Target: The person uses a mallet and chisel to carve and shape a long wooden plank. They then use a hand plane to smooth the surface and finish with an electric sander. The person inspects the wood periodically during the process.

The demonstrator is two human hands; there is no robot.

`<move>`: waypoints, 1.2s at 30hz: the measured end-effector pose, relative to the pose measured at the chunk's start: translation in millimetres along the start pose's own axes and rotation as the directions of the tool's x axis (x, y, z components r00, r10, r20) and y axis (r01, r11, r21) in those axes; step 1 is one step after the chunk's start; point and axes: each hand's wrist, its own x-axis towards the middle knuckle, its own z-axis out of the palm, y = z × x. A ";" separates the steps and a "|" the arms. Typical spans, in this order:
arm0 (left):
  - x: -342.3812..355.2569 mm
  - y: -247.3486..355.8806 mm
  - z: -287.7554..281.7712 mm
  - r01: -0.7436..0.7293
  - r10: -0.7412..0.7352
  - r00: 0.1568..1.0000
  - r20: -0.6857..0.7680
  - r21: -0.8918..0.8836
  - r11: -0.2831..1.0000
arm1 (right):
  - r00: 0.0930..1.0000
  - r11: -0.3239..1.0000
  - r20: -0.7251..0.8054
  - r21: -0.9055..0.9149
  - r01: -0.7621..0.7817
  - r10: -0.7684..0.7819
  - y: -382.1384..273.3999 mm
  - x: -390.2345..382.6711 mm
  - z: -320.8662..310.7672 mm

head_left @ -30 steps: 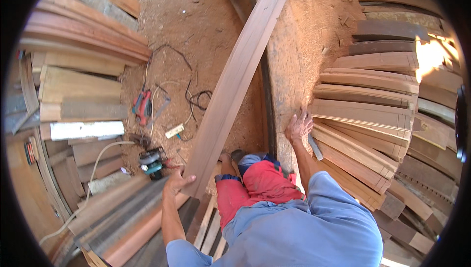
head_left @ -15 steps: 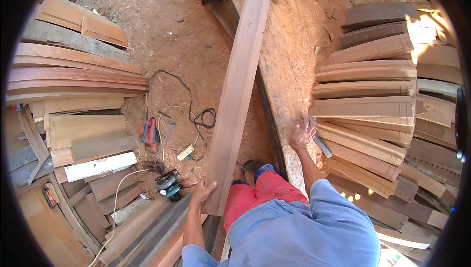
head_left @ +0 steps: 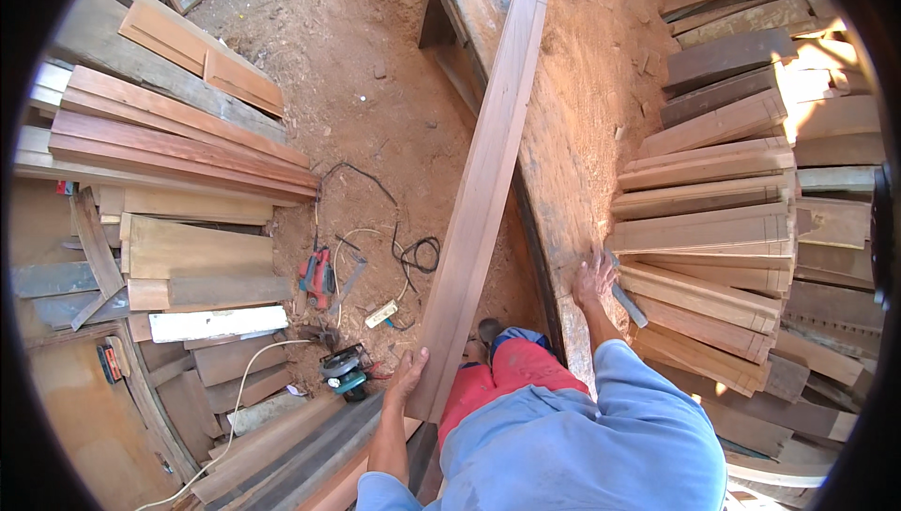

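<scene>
Sawdust coats the ground [head_left: 394, 126] of a work area lined with timber on both sides. The left hand [head_left: 405, 379] grips the near end of a long wooden plank [head_left: 483, 197] by its left edge, thumb on the upper face; the fingers underneath are hidden. The right hand [head_left: 594, 278] is spread, palm down, on the worn wooden tabletop [head_left: 554, 192]. Just beside its fingers lies a grey bar [head_left: 627, 300]; whether they touch cannot be told. The plank slants away from the left hand, its far part crossing over the tabletop; whether it rests there is unclear.

Left of the plank, on the ground, are a coiled black cable [head_left: 419, 254], a pale power strip [head_left: 382, 314], a red power tool [head_left: 317, 278] and, nearer the person, a teal circular saw [head_left: 345, 375]. Farther left, reddish boards [head_left: 178, 150] are piled above a white board [head_left: 218, 323]. Beyond the tabletop on the right, pale planks [head_left: 709, 229] lie side by side in a long row.
</scene>
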 end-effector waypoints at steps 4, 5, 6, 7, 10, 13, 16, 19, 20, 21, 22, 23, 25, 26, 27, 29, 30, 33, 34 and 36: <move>23.9 -30.4 3.2 -0.095 0.087 0.994 -0.069 -0.129 0.987 | 0.988 0.995 0.125 -0.052 -0.087 0.093 -30.4 7.0 -28.3; 34.3 -45.0 2.3 -0.120 0.118 0.993 -0.023 -0.246 0.962 | 0.984 0.993 0.150 -0.085 -0.086 0.098 -44.9 11.0 -34.0; 37.1 -37.2 -6.5 -0.134 0.154 0.988 0.032 -0.346 0.929 | 0.989 0.999 0.144 0.029 0.022 -0.026 -56.1 11.7 -34.8; 33.8 -32.3 -13.0 -0.046 0.040 0.999 -0.035 -0.166 0.985 | 0.981 0.981 0.120 0.140 0.132 -0.149 -68.7 13.6 -35.5; 34.6 -27.3 -30.8 0.115 -0.069 0.989 0.127 -0.408 0.906 | 0.929 0.776 0.244 0.627 0.067 -0.277 -128.2 19.7 -21.1; 35.0 -23.7 -49.8 0.254 -0.220 0.966 0.133 -0.368 0.894 | 0.750 0.344 0.589 0.801 -0.490 -0.301 -189.7 39.3 -13.8; 37.3 -6.1 -66.0 0.307 -0.286 0.952 0.112 -0.328 0.893 | 0.565 -0.063 0.689 0.608 -0.792 -0.454 -223.4 78.3 18.7; 44.8 -41.8 -90.5 0.380 -0.369 0.925 0.089 -0.207 0.902 | 0.534 -0.276 0.610 0.470 -0.838 -0.585 -266.5 96.4 6.6; 51.8 -48.4 -96.1 0.402 -0.392 0.915 0.090 -0.157 0.902 | 0.559 -0.236 0.650 0.519 -0.821 -0.515 -271.3 94.9 2.0; 60.7 -12.2 -85.3 0.400 -0.369 0.915 0.165 -0.228 0.888 | 0.593 -0.173 0.677 0.584 -0.793 -0.437 -269.9 97.5 6.0; 60.0 34.0 -76.3 0.409 -0.351 0.907 0.232 -0.298 0.862 | 0.626 -0.104 0.690 0.638 -0.763 -0.364 -272.7 103.3 8.4; 52.9 95.4 -67.8 0.429 -0.333 0.894 0.299 -0.363 0.827 | 0.627 -0.090 0.727 0.630 -0.771 -0.280 -277.6 104.7 3.6; 80.0 132.2 -65.4 0.326 -0.208 0.927 0.313 -0.392 0.860 | 0.653 0.162 0.712 0.698 -0.697 -0.257 -289.5 100.6 -28.6; 91.0 169.7 -60.0 0.342 -0.271 0.927 0.260 -0.285 0.895 | 0.677 0.281 0.691 0.722 -0.632 -0.253 -294.8 103.4 -34.2; 97.6 201.3 -55.0 0.353 -0.319 0.927 0.197 -0.176 0.919 | 0.730 0.311 0.643 0.760 -0.570 -0.234 -301.0 101.1 -36.6; 107.4 194.5 -65.2 0.315 -0.267 0.941 0.210 -0.245 0.917 | 0.741 0.365 0.621 0.772 -0.521 -0.255 -301.7 105.2 -16.3; 114.8 183.2 -66.9 0.304 -0.244 0.944 0.221 -0.300 0.904 | 0.694 0.403 0.662 0.738 -0.541 -0.282 -304.8 110.1 -33.0; 117.2 190.8 -75.9 0.446 -0.271 0.860 0.433 -0.379 0.811 | 0.628 0.538 0.708 0.683 -0.494 -0.323 -305.5 129.7 -76.9; 116.3 197.7 -79.7 0.446 -0.278 0.864 0.420 -0.384 0.808 | 0.615 0.579 0.713 0.672 -0.463 -0.336 -308.2 135.9 -81.8; 109.7 215.0 -83.5 0.442 -0.284 0.873 0.397 -0.395 0.805 | 0.633 0.453 0.661 0.745 -0.490 -0.403 -315.2 152.2 -84.1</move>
